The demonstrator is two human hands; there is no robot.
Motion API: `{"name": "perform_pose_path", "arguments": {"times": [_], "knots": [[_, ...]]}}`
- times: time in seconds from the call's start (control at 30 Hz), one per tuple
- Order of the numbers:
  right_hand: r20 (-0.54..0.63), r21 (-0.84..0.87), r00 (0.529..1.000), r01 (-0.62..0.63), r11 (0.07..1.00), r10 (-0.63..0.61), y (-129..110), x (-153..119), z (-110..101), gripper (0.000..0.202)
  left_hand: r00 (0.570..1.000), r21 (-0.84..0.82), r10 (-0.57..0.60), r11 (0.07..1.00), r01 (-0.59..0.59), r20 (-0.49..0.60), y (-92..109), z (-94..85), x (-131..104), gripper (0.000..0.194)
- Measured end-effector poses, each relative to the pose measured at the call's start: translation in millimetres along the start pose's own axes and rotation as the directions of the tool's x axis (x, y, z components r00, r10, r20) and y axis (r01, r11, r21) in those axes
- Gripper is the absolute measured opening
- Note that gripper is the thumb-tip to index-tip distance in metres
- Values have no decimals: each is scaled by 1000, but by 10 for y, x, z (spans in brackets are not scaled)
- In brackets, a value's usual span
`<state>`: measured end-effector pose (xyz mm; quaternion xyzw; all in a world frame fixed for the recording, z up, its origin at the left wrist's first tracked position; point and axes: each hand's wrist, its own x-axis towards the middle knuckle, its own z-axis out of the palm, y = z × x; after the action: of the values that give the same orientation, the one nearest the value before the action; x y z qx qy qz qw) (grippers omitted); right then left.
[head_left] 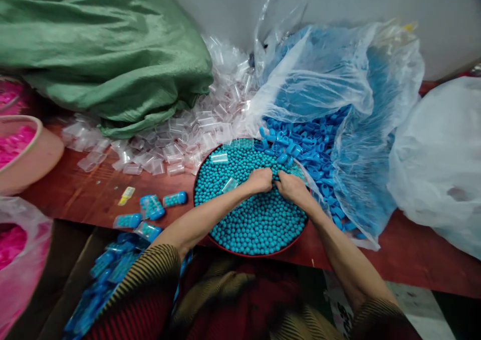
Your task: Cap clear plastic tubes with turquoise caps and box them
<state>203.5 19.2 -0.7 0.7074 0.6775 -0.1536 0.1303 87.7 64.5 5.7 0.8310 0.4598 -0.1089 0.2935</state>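
A round red basin [240, 253] full of small teal balls [259, 224] stands at the middle of the table. Over the balls, near the basin's far side, my left hand [262, 180] and my right hand [291, 185] are close together, both with fingers closed. Whatever sits between their fingertips is too small and hidden to name. On the balls lie a few clear plastic containers, one clear container [229, 184] beside my left wrist and another clear container [220, 158] farther back. Blue plastic caps [311, 142] spill up to the basin's right rim.
Loose clear containers [171, 144] heap behind, partly under a green sack [124, 54]. Filled blue-capped bottles [152, 207] lie left of the basin, more bottles [112, 270] below the table edge. A clear bag [361, 144] and white bag [443, 164] stand right, a pink tub [41, 154] left.
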Motion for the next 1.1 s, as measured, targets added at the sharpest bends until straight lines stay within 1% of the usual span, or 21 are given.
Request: {"name": "perform_pose_path", "arguments": {"times": [0.13, 0.23, 0.33, 0.43, 0.5, 0.53, 0.6, 0.63, 0.67, 0.7, 0.77, 0.8, 0.83, 0.87, 0.9, 0.93, 1.0, 1.1], "knots": [[-46, 115, 998, 50, 992, -45, 161, -81, 28, 30, 999, -9, -40, 999, 40, 2, -101, 17, -1, 29], [-101, 114, 994, -17, 993, 28, 215, -149, 0, 32, 998, -23, -57, 998, 57, 6, -100, 6, 63, 25], [-122, 53, 988, -91, 994, 97, 164, -173, -32, 30, 998, -47, -68, 997, 67, -18, -10, -11, 153, 24], [-128, 50, 987, -96, 994, 101, 107, -107, -28, 29, 997, -107, -59, 993, 54, -43, 53, -25, 229, 24], [-142, 131, 986, -64, 989, 83, 124, -26, 5, 30, 999, -183, -24, 983, 18, -31, 33, -29, 259, 17], [-155, 197, 986, -26, 980, 58, 152, 16, 29, 30, 1000, -230, 0, 973, -5, -21, 6, -27, 264, 14], [-184, 376, 983, 74, 924, -4, 229, 81, 84, 30, 999, -332, 46, 942, -44, -1, -68, -17, 254, 9], [-187, 484, 982, 120, 867, -31, 271, 98, 109, 30, 998, -383, 65, 922, -57, 7, -109, -9, 237, 9], [-171, 598, 984, 150, 787, -58, 308, 104, 130, 31, 997, -430, 80, 901, -66, 13, -150, -1, 213, 11], [-141, 708, 987, 159, 689, -83, 337, 100, 144, 32, 995, -465, 93, 882, -75, 16, -191, 6, 185, 13], [-66, 872, 989, 122, 474, -132, 367, 70, 148, 39, 992, -573, 123, 816, -79, 38, -272, 13, 119, 19], [-35, 918, 987, 94, 385, -157, 367, 51, 139, 44, 988, -654, 139, 754, -65, 62, -314, 14, 87, 21], [-14, 944, 984, 72, 321, -179, 357, 35, 124, 48, 984, -739, 155, 672, -37, 91, -356, 14, 57, 23], [-6, 957, 981, 62, 285, -195, 340, 23, 106, 50, 978, -815, 171, 580, 2, 123, -398, 15, 30, 26], [-12, 960, 979, 68, 271, -204, 317, 16, 87, 51, 971, -870, 184, 491, 42, 150, -439, 18, 6, 30], [-30, 958, 978, 87, 272, -208, 292, 13, 68, 49, 967, -904, 190, 422, 73, 167, -476, 24, -16, 35], [-79, 945, 975, 140, 295, -208, 241, 16, 41, 45, 966, -930, 195, 357, 91, 170, -539, 48, -57, 42], [-120, 921, 964, 197, 335, -238, 184, 18, 23, 43, 966, -961, 220, 266, 73, 134, -592, 100, -134, 47]]}}
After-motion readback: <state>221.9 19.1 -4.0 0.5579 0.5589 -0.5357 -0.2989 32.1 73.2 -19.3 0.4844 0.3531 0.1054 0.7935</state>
